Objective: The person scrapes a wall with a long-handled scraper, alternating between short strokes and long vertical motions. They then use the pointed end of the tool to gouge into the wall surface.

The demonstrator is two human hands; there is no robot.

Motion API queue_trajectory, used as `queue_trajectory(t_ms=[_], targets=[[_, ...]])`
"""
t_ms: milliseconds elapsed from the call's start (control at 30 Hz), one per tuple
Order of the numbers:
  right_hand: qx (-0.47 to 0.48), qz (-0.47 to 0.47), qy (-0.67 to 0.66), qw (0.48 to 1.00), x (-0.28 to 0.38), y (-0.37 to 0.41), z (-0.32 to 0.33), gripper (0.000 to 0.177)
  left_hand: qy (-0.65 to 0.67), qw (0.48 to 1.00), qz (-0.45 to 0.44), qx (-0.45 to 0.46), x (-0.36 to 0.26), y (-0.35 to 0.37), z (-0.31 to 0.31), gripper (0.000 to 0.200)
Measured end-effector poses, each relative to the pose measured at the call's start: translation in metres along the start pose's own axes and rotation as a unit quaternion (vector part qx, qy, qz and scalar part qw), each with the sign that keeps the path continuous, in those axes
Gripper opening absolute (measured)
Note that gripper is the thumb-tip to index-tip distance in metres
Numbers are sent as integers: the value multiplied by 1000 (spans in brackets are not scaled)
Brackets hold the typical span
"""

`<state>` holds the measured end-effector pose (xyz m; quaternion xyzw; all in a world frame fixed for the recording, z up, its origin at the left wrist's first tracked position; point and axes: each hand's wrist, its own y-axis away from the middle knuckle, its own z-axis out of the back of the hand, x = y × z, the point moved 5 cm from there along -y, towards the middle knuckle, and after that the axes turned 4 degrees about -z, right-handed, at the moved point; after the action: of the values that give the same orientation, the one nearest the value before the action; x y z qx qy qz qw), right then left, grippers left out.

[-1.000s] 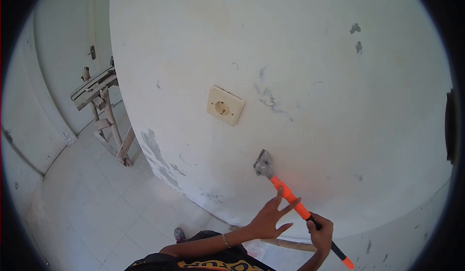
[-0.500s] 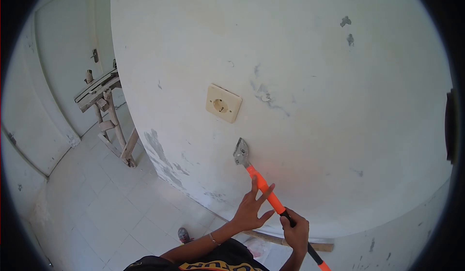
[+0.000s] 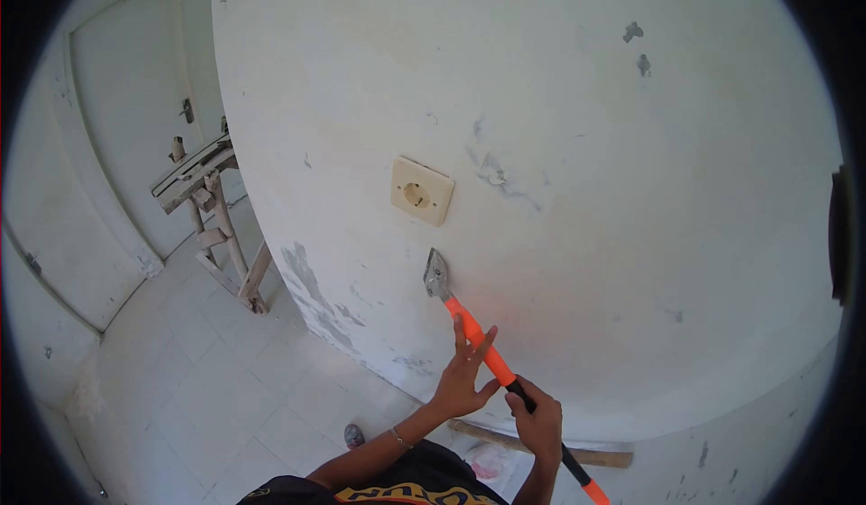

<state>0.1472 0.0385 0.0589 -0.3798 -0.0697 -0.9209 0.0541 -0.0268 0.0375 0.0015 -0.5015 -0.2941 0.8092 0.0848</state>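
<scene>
A long-handled scraper (image 3: 499, 365) with an orange and black shaft slants up across the lower middle of the view. Its grey metal head (image 3: 436, 275) is at the white wall just below a cream wall socket (image 3: 422, 191); contact with the wall is hard to make out. My right hand (image 3: 538, 419) is wrapped round the black part of the shaft. Higher up, my left hand (image 3: 465, 379) rests against the orange part with its fingers stretched out and spread, not closed round it.
Grey worn patches (image 3: 311, 279) and scuffs mark the wall (image 3: 559, 252). A rough wooden trestle (image 3: 216, 221) stands at left near a door (image 3: 131, 99). A wooden strip (image 3: 550, 446) lies along the wall's foot, beside a pale plastic bag (image 3: 492, 463). The floor is tiled (image 3: 234, 397).
The scraper's head has moved left and slightly up below the socket, and both hands have moved with it. The view has shifted a little.
</scene>
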Motion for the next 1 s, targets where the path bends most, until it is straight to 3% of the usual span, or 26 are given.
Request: queue_trajectory(t_ms=[33, 100, 233, 367, 433, 567, 633, 667, 767, 867, 933, 1000], targets=[[5, -1, -22, 1000, -7, 1, 7, 38, -1, 1000, 1, -3, -6, -2, 0, 86], [10, -6, -23, 1000, -15, 2, 34, 38, 39, 995, 14, 85, -24, -2, -18, 86], [-23, -3, 5, 1000, -17, 15, 111, 37, -74, 980, -97, 154, -66, -6, -42, 74], [-61, 9, 117, 991, 18, 30, 140, 35, -164, 963, -50, 207, -94, -15, -38, 70], [-75, 23, 169, 982, 35, 31, 145, 34, -141, 979, -94, 111, -104, -18, -28, 65], [-62, 4, 237, 969, 60, 30, 148, 32, -127, 980, -114, 99, -93, -37, -32, 62], [-74, 67, 288, 952, 73, 23, 143, 31, -90, 978, -170, 76, -87, -53, -40, 56], [-80, 46, 307, 947, 80, 22, 142, 30, -81, 976, -200, 34, -86, -56, -38, 51], [-72, 99, 322, 939, 88, 13, 124, 29, -69, 986, -148, 14, -61, -44, -39, 48], [-53, 94, 396, 912, 91, 3, 96, 30, -101, 985, -139, -15, -34, -37, -40, 52], [-49, 91, 396, 912, 96, 7, 100, 30, -108, 985, -128, -28, -38, -37, -36, 54], [-76, 85, 379, 918, 102, 13, 119, 30, -35, 989, -141, -30, -58, -43, -41, 56]])
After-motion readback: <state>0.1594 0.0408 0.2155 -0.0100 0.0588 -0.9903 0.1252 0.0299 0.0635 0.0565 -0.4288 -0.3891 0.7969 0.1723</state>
